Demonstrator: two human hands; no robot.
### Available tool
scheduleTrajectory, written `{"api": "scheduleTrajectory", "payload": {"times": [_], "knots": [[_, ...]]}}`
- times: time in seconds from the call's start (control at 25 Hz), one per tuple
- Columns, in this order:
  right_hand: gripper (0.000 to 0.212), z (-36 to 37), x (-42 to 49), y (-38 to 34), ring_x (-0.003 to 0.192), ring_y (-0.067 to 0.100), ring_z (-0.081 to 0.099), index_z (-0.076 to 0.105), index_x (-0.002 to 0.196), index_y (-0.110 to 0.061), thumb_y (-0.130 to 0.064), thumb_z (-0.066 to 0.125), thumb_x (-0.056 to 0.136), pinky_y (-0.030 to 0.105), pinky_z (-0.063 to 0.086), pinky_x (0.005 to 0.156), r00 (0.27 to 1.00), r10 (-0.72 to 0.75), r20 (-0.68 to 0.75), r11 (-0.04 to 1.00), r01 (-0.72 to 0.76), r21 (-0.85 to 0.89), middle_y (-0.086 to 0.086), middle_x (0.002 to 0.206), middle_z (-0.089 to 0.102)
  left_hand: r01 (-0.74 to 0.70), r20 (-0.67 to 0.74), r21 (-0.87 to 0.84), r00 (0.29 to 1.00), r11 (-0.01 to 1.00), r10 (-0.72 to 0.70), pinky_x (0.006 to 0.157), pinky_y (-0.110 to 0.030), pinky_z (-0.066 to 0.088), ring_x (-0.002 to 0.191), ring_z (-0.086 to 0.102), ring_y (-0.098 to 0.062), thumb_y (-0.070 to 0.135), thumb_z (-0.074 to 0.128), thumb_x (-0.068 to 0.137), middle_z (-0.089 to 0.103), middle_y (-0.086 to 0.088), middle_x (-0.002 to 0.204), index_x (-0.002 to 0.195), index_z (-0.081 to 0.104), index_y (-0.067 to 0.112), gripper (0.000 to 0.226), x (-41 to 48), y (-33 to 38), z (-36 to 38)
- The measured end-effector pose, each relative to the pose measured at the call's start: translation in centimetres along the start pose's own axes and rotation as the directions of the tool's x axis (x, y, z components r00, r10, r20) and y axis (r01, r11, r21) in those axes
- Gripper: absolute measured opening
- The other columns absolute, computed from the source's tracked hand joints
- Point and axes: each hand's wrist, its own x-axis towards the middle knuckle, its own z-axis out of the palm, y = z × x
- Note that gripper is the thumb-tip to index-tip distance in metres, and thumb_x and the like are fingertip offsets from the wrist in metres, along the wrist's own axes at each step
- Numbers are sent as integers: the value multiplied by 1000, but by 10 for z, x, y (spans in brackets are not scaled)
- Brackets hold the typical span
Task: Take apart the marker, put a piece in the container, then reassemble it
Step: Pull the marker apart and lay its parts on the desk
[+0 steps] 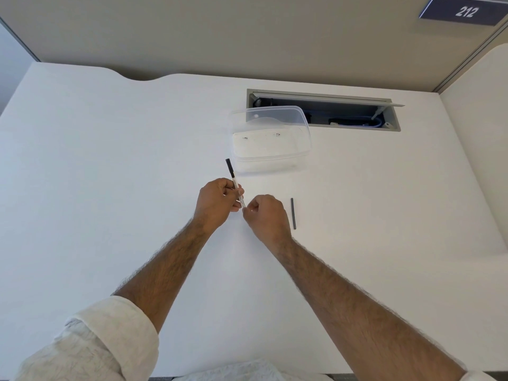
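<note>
A thin white marker [234, 179] with a black cap on its far end is held over the white desk [110, 160]. My left hand [217, 204] grips its barrel around the middle. My right hand [265, 215] pinches the marker's near end with closed fingers; that end is hidden under them. A dark slim rod [293, 213], a loose marker piece, lies flat on the desk just right of my right hand. The clear plastic container [272, 138] stands open beyond the hands, with only small dark specks on its floor.
An open cable hatch [324, 111] with wires inside is sunk into the desk behind the container. A partition wall runs along the back, with a sign reading 212 [466, 11] at top right. A second desk surface adjoins on the right.
</note>
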Motion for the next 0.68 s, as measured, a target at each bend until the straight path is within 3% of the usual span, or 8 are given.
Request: {"api": "scheduleTrajectory", "payload": {"times": [0.08,0.24,0.36,0.52,0.68], "knots": [[12,3,-3,-2,68,15,58,59,75,-18,-25,59,84,28,44,57,1000,-5,7,999,5,39,-2,80,67,50,4,-13,999,999,-50,74,-36,65,70,77,-20,18,72,91,77,-9,86,93,71,8,11,-2,-6,1],[16,9,-8,-4,70,19,65,64,81,-15,-30,62,86,34,52,59,997,82,16,994,-83,71,-3,78,70,141,62,-45,989,989,-138,78,-46,64,72,77,-26,17,75,89,77,-12,79,88,68,1,18,-6,-17,4],[19,17,-11,-5,63,23,62,60,76,-13,-28,64,86,34,48,54,993,115,31,989,-117,95,1,70,68,158,62,4,985,987,-158,73,-43,65,67,76,-26,19,75,90,76,-8,71,80,68,-1,23,-9,-19,7],[28,21,-17,-6,58,19,54,51,75,-16,-35,67,89,29,41,51,987,161,17,979,-162,125,-2,69,61,184,1,99,983,978,-185,53,-27,58,62,75,-26,18,72,92,76,-12,71,84,66,-7,27,-10,-20,10],[24,22,-17,-5,60,22,55,50,73,-13,-27,62,90,35,45,53,981,191,19,976,-192,105,0,68,58,158,12,137,987,978,-161,65,-39,65,60,75,-25,12,68,91,76,-11,73,82,68,-5,19,-6,-23,14]]}}
